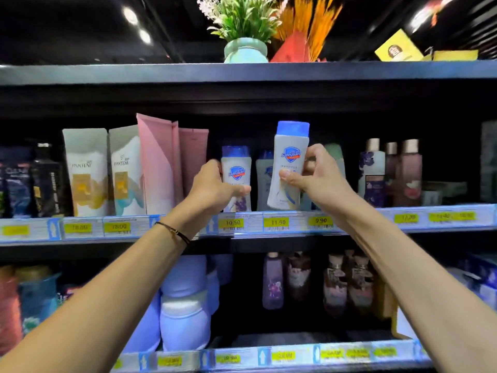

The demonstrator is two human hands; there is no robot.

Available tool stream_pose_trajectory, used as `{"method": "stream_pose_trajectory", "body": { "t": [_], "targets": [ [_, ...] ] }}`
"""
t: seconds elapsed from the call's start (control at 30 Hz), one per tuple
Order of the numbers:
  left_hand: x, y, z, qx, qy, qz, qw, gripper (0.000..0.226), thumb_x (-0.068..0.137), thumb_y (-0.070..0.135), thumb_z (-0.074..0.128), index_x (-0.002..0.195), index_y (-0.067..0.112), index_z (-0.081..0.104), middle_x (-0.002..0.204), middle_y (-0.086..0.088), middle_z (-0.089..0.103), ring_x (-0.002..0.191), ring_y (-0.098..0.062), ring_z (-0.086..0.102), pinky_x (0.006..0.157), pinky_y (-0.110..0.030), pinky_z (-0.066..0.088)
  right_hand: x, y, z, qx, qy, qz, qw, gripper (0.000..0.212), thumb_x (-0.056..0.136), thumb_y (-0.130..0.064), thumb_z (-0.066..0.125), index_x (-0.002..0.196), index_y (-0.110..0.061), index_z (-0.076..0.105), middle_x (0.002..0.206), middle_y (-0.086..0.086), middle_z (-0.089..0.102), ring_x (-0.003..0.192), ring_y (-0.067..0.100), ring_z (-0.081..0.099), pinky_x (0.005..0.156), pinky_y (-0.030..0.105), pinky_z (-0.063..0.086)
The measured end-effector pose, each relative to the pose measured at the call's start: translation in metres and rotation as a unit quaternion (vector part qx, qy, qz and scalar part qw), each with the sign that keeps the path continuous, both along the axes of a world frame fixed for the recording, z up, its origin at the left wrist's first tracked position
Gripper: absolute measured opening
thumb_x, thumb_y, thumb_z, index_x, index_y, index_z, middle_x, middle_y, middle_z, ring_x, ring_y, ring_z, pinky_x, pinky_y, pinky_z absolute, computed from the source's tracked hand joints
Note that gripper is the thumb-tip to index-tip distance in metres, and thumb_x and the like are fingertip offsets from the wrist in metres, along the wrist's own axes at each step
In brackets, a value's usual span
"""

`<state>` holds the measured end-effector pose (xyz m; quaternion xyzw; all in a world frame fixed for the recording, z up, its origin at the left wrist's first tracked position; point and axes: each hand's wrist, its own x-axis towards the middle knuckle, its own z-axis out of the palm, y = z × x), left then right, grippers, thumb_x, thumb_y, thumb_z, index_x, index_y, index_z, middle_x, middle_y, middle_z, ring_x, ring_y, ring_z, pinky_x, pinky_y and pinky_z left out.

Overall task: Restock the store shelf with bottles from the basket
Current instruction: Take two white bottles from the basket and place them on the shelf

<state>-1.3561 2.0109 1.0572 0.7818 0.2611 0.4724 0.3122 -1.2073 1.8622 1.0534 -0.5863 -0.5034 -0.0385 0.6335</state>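
Observation:
My right hand grips a white Safeguard bottle with a blue cap, tilted slightly, its base at the front of the middle shelf. My left hand holds a smaller white Safeguard bottle with a blue cap and purple flowers, standing upright on the same shelf. Behind and between them stands another grey-white Safeguard bottle. The basket is out of view.
Pink boxes and Pantene tubes stand left of my left hand. Brown-capped bottles fill the shelf's right side. Below, white-blue bottles and dark floral bottles sit on the lower shelf. A potted plant tops the unit.

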Motion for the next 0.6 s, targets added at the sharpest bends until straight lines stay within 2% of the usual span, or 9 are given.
{"method": "stream_pose_trajectory", "body": {
  "t": [0.1, 0.2, 0.27, 0.37, 0.47, 0.6],
  "targets": [
    [0.002, 0.001, 0.0, 0.01, 0.033, 0.021, 0.999, 0.049, 0.072, 0.024, 0.091, 0.107, 0.011, 0.06, 0.104, -0.003, 0.071, 0.096, -0.021, 0.068, 0.086, -0.04, 0.057, 0.008, 0.008, -0.001, -0.035, -0.011, -0.022, 0.999, 0.037, 0.087, -0.024, 0.077, 0.112, -0.017, 0.051, 0.104, -0.004, 0.072, 0.095, 0.012, 0.071, 0.085, 0.038, 0.059],
    [0.002, 0.001, 0.002, 0.021, 0.07, 0.04, 0.997, 0.05, 0.075, 0.027, 0.089, 0.111, 0.01, 0.059, 0.109, -0.005, 0.069, 0.096, -0.022, 0.067, 0.078, -0.033, 0.053, 0.011, 0.01, -0.001, -0.044, -0.02, -0.031, 0.998, 0.037, 0.087, -0.026, 0.078, 0.111, -0.017, 0.051, 0.101, -0.008, 0.069, 0.094, 0.01, 0.068, 0.079, 0.032, 0.056],
    [0.002, -0.001, 0.003, 0.037, 0.106, 0.063, 0.992, 0.052, 0.076, 0.031, 0.088, 0.113, 0.009, 0.057, 0.112, -0.006, 0.068, 0.096, -0.023, 0.066, 0.078, -0.033, 0.051, 0.01, 0.009, 0.001, -0.046, -0.027, -0.034, 0.998, 0.038, 0.087, -0.027, 0.078, 0.113, -0.017, 0.052, 0.1, -0.011, 0.066, 0.093, 0.007, 0.065, 0.074, 0.028, 0.053],
    [0.003, -0.005, 0.005, 0.044, 0.156, 0.088, 0.983, 0.051, 0.078, 0.034, 0.086, 0.109, 0.009, 0.054, 0.112, -0.008, 0.064, 0.095, -0.026, 0.064, 0.079, -0.037, 0.051, 0.012, 0.01, 0.002, -0.051, -0.031, -0.038, 0.997, 0.037, 0.086, -0.027, 0.079, 0.111, -0.019, 0.054, 0.101, -0.011, 0.066, 0.094, 0.006, 0.065, 0.083, 0.034, 0.056],
    [0.009, -0.006, 0.004, 0.048, 0.16, 0.09, 0.982, 0.052, 0.08, 0.032, 0.085, 0.112, 0.006, 0.054, 0.12, -0.013, 0.062, 0.102, -0.031, 0.064, 0.091, -0.042, 0.054, 0.014, 0.012, 0.004, -0.061, -0.018, -0.04, 0.997, 0.037, 0.086, -0.027, 0.079, 0.111, -0.019, 0.054, 0.104, -0.008, 0.067, 0.096, 0.011, 0.067, 0.086, 0.039, 0.057],
    [0.018, -0.002, 0.002, 0.037, 0.157, 0.087, 0.983, 0.05, 0.081, 0.028, 0.085, 0.11, 0.009, 0.05, 0.126, -0.014, 0.057, 0.108, -0.032, 0.062, 0.098, -0.045, 0.053, 0.014, 0.017, 0.007, -0.067, -0.028, -0.055, 0.996, 0.039, 0.085, -0.027, 0.08, 0.114, -0.018, 0.055, 0.107, -0.006, 0.067, 0.096, 0.011, 0.066, 0.079, 0.032, 0.055]
  ]
}}
